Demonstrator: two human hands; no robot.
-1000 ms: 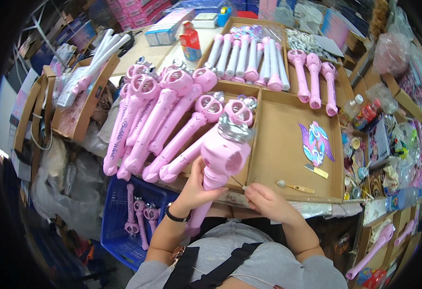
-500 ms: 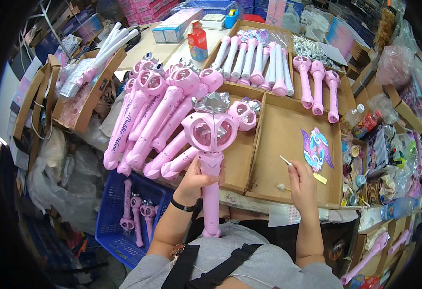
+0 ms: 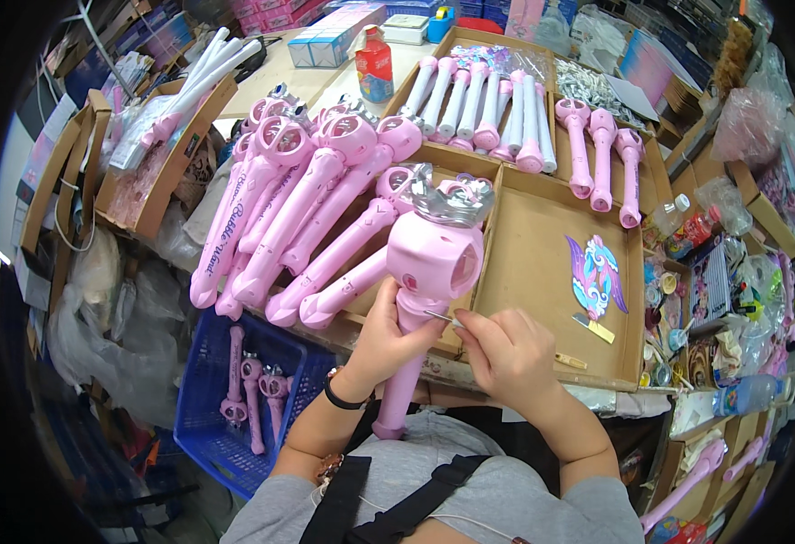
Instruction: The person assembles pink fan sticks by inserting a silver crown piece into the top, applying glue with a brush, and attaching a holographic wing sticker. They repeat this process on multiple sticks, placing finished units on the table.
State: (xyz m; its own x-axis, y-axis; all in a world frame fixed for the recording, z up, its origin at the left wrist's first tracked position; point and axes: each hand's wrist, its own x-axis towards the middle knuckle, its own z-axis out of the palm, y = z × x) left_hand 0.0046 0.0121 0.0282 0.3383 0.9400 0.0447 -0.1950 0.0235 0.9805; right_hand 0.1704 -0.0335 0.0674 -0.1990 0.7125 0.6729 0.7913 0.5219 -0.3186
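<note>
A cluttered workroom surrounds a pale bench [image 3: 322,87], with a divided cardboard tray [image 3: 517,295] at its near side, parting the pieces into groups. The blue basket [image 3: 225,460] stands low at the left, a few small pink wands inside. Crowned wands [image 3: 310,210] lean heads-away, handles toward the person, probably for easy reach. The held pink wand [image 3: 434,258] stands nearly upright before the body, its foot by the shirt — likely a brace. The left hand [image 3: 388,340] curls closed round its neck, steadying it; the right hand [image 3: 511,358] pinches a slim stick [image 3: 437,315] — a fine grip for control — its tip at the neck, contact unclear.
</note>
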